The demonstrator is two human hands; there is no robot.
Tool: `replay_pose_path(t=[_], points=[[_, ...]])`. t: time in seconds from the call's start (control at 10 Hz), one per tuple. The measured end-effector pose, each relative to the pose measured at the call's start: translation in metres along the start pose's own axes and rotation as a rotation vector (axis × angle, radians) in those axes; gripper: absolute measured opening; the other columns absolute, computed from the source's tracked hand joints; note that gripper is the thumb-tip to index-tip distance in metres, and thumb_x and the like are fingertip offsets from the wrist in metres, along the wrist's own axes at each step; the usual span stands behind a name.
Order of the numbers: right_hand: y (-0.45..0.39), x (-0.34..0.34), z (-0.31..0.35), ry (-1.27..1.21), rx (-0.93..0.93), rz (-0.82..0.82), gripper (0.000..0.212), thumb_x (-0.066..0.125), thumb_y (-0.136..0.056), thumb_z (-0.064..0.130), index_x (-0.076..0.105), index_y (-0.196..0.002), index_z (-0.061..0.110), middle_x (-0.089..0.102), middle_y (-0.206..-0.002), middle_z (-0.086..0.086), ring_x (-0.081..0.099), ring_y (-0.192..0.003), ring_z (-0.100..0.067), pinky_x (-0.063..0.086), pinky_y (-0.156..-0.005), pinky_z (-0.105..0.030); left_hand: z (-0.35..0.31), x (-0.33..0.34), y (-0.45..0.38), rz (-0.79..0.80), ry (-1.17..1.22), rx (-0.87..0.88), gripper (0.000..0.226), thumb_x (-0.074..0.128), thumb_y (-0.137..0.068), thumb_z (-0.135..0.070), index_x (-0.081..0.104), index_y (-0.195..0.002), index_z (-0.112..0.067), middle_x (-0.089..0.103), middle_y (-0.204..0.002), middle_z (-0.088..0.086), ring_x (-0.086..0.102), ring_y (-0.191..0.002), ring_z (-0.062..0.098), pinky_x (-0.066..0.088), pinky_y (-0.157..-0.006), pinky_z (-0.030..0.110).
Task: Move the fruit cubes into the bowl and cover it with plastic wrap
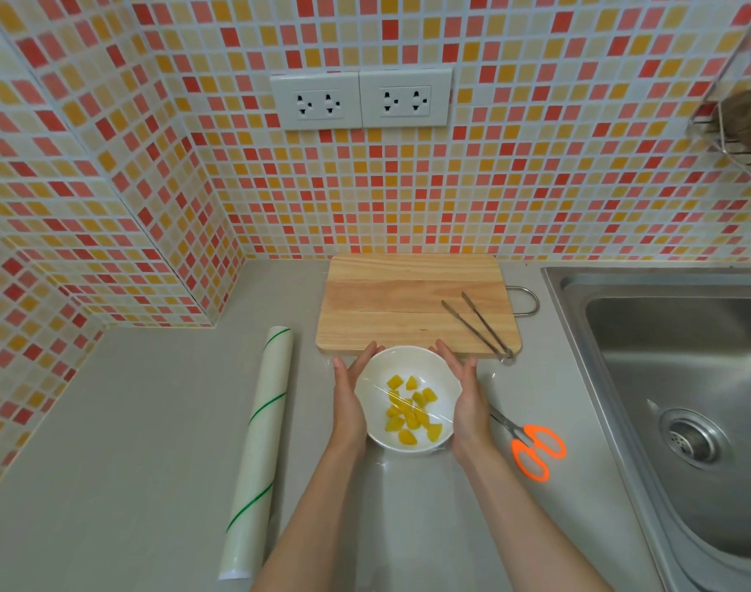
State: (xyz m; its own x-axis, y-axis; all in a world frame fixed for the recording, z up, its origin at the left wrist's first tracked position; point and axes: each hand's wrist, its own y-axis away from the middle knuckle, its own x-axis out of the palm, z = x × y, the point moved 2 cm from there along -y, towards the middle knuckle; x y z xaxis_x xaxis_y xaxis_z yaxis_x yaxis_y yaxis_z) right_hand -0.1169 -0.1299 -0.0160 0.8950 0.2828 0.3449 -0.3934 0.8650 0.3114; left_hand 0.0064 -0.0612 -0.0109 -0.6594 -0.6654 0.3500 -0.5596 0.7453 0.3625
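A white bowl (380,369) stands on the grey counter just in front of the wooden cutting board (408,301). Several yellow fruit cubes (410,410) lie inside it. A sheet of clear plastic wrap (412,365) stretches over the bowl's top, with creases showing above the cubes. My left hand (350,397) lies flat against the bowl's left side and my right hand (463,395) against its right side, both pressing the wrap to the wall. The cutting board carries no fruit.
Metal tongs (478,324) lie on the board's right part. A roll of plastic wrap (258,450) lies to the left of the bowl. Orange-handled scissors (534,450) lie to its right. A steel sink (681,403) fills the right side. Tiled walls stand behind and left.
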Motion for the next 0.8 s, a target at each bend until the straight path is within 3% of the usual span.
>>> replay_pose_path(t=[0.2,0.3,0.5,0.7,0.8], points=[[-0.004,-0.001,0.0,0.074,-0.026,-0.041,0.045,0.024,-0.098,0.047,0.068,-0.105,0.04,0.065,-0.122,0.008,0.059,-0.116,-0.019,0.043,-0.105,-0.045,0.004,-0.003,-0.003,-0.041,-0.108,0.051,0.057,0.014,-0.1,-0.049,0.067,-0.111,-0.031,0.075,-0.098,-0.015,0.07,-0.093,0.006,0.053,-0.073,0.018],[-0.004,0.0,0.003,0.104,-0.046,-0.043,0.042,0.028,-0.097,0.046,0.069,-0.104,0.04,0.065,-0.123,0.003,0.06,-0.115,-0.021,0.047,-0.101,-0.043,0.002,-0.003,-0.003,-0.047,-0.186,0.086,0.055,0.015,-0.102,-0.043,0.07,-0.1,-0.038,0.075,-0.094,-0.02,0.069,-0.087,-0.003,0.05,-0.065,0.007],[-0.002,-0.001,0.005,0.148,-0.066,-0.028,0.041,0.028,-0.097,0.046,0.069,-0.104,0.041,0.063,-0.126,0.001,0.058,-0.118,-0.02,0.045,-0.103,-0.042,0.001,-0.005,-0.003,-0.05,-0.275,0.121,0.048,0.017,-0.103,-0.039,0.065,-0.108,-0.039,0.071,-0.095,-0.025,0.066,-0.085,-0.009,0.047,-0.067,0.003],[0.002,0.0,0.01,0.177,-0.072,-0.047,0.042,0.028,-0.098,0.043,0.07,-0.1,0.04,0.065,-0.122,0.002,0.062,-0.108,-0.013,0.049,-0.093,-0.031,-0.005,-0.002,0.004,-0.048,-0.271,0.113,0.047,0.02,-0.103,-0.036,0.057,-0.128,-0.023,0.062,-0.121,-0.004,0.06,-0.109,0.013,0.046,-0.086,0.017],[0.0,-0.001,0.011,0.19,-0.086,-0.043,0.042,0.027,-0.099,0.041,0.068,-0.102,0.037,0.064,-0.123,-0.001,0.06,-0.112,-0.017,0.048,-0.097,-0.035,-0.006,-0.001,0.005,-0.053,-0.247,0.13,0.046,0.021,-0.104,-0.034,0.056,-0.131,-0.021,0.059,-0.121,-0.005,0.057,-0.11,0.013,0.044,-0.083,0.014]])
